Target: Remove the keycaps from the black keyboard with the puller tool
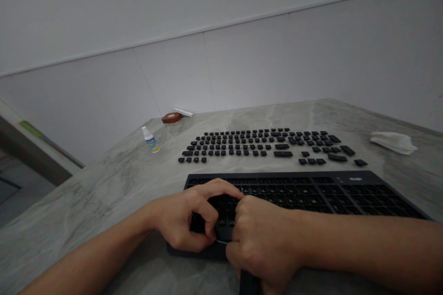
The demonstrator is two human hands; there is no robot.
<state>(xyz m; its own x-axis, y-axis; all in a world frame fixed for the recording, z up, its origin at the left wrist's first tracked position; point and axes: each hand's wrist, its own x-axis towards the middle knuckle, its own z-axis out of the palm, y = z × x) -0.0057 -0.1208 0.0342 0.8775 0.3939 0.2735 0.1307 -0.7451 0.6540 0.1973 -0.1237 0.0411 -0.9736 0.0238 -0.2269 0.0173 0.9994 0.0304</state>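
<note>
Keyboard (297,192) under left hand (187,212), keycaps (283,153) beyond

A plain, pale grey wall (263,69) rises ahead of me, crossed by a slanting trim strip (246,22) with thin seams (209,69) below. My table (114,170) has a grey, marble-veined top. To my left slopes a dark, pale-edged structure (34,152); the light around me is dim.
</note>
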